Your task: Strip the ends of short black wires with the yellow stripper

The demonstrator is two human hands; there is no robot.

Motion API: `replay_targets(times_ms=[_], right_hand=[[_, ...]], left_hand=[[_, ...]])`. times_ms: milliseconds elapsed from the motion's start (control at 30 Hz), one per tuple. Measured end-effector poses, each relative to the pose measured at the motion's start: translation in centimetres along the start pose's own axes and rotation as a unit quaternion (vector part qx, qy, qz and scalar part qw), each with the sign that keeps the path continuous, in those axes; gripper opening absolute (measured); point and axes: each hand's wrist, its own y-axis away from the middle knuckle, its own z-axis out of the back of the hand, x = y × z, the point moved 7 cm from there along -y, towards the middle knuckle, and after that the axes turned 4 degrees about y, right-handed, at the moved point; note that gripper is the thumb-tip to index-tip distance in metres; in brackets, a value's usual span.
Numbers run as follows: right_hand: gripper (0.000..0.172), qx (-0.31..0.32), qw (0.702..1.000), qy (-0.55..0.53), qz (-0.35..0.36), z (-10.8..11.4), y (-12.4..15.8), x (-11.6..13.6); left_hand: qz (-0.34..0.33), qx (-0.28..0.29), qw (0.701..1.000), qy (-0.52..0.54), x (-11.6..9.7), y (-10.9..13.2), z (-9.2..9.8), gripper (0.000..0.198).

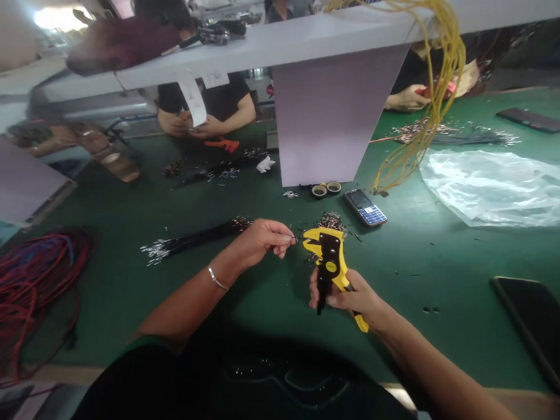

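My right hand (346,291) is wrapped round the handles of a yellow and black wire stripper (330,255), its jaws pointing up and to the left. Just left of those jaws, my left hand (271,236) pinches a thin black wire (298,239) between thumb and fingertips. The wire's end reaches the jaws; whether they grip it I cannot tell. Beyond the tool lies a small heap of short wire scraps (331,222). Left of my left hand, a bundle of black wires (196,237) with bare silvery ends rests on the green table (253,323).
A keypad phone (366,208) and two tape rolls (327,189) stand near a white panel (329,117). Red cables (19,300) lie left, a dark smartphone (538,324) right. Yellow wires (442,87) hang from the shelf beside a clear plastic bag (506,187). Co-workers sit opposite.
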Motion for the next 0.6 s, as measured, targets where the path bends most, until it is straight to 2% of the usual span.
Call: replay_targets(times_ms=[400,600], right_hand=[[0.036,0.001,1.000,0.005,-0.008,-0.7,0.0,0.3],[0.039,0.005,1.000,0.010,-0.006,-0.6,0.1,0.2]], left_hand=[[0.038,0.033,0.998,0.037,0.7,0.6,-1.4,0.018],[0.033,0.041,0.998,0.033,0.8,0.6,-1.5,0.015]])
